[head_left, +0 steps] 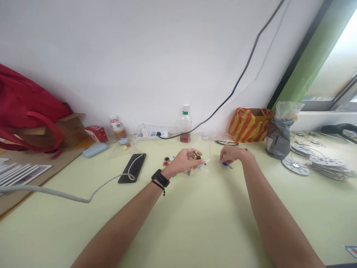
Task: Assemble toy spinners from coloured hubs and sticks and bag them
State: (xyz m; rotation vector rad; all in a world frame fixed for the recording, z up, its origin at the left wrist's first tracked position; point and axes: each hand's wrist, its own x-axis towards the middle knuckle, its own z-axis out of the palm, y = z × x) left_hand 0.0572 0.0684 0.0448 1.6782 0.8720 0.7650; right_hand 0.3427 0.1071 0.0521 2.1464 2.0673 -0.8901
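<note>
My left hand [182, 160], with a black watch on its wrist, is closed on a clear plastic bag [198, 167] just above the table. Small yellow, black and other coloured pieces show in or under the bag. Beside that hand, partly hidden by it, lie several small round pieces [166, 161] in black, red, white and green. To the right, my right hand [232, 153] reaches down to the table with its fingertips pinched on a small blue piece [225, 163]. A thin dark blue end sticks out below the fingers. The exact kind of the blue piece is too small to tell.
A black phone [132, 168] with a white cable [108, 188] lies left of the hands. Behind stand a power strip [152, 134], a bottle [185, 124] and a striped bag [247, 125]. At right are a grey bag [279, 138] and stacked discs [330, 166].
</note>
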